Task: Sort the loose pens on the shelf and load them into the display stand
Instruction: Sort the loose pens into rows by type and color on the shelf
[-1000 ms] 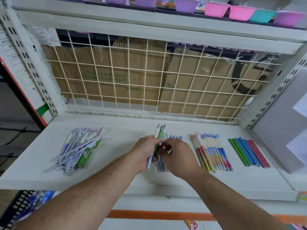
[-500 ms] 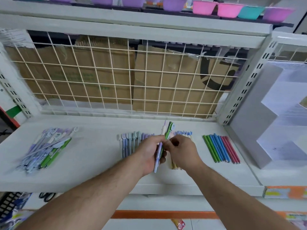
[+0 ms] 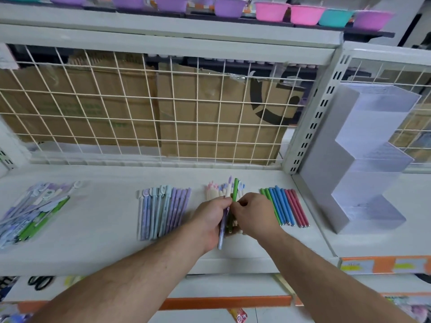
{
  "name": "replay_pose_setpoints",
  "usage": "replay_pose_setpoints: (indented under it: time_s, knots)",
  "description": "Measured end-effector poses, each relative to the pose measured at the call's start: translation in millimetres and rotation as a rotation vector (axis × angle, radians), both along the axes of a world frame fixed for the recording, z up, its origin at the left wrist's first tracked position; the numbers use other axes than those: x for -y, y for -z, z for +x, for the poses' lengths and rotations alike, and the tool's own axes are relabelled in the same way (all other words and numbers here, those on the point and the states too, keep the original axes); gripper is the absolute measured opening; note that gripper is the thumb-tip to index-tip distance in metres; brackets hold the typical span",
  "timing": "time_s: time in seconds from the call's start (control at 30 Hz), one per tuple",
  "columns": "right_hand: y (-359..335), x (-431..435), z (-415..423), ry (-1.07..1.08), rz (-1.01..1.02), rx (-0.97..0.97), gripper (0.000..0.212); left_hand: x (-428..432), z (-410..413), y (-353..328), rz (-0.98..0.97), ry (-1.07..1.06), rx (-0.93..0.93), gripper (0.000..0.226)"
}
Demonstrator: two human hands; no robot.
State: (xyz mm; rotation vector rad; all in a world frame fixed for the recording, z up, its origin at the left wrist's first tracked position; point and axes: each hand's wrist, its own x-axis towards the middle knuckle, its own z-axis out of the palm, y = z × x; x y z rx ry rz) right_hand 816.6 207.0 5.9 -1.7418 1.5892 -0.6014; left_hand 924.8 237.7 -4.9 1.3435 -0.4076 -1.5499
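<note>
The left hand [image 3: 211, 214] is closing around 2 pens, a lilac pen [image 3: 222, 231] and a green pen [image 3: 234, 194], holding them upright above the white shelf [image 3: 102, 229]. The right hand [image 3: 253, 212] is pinching at the same pens with its fingertips, though exactly which one it is gripping cannot be told. Beneath the hands a cream and pink row [image 3: 215, 192] is lying on the shelf, between a lilac and teal row [image 3: 163, 206] and a green, blue and red row [image 3: 283, 206]. A loose pile [image 3: 35, 210] is lying far left. The stepped display stand [image 3: 363, 159] is standing at the right, well apart from the hands.
</note>
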Motion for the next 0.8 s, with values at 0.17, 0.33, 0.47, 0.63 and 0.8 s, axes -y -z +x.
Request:
replay_pose_setpoints:
  time_s: [0.17,0.33,0.47,0.63,0.8]
  knots:
    - [5,6,-14,-0.041,-0.04,0.06,0.018,6,-13,-2,-0.004,-0.023,-0.019,0.021]
    - [8,16,-26,0.002,-0.073,0.168,0.013,17,-16,3,0.013,-0.055,0.048,0.018]
    - [11,36,-40,0.09,-0.113,0.1,0.016,25,-16,6,0.032,-0.104,0.113,0.007]
    - [26,59,-58,-0.008,-0.194,-0.429,0.028,30,-13,8,0.042,-0.105,0.092,0.004]
    - [40,68,-65,-0.044,-0.159,-0.587,0.017,38,-10,13,0.052,-0.08,0.117,0.006]
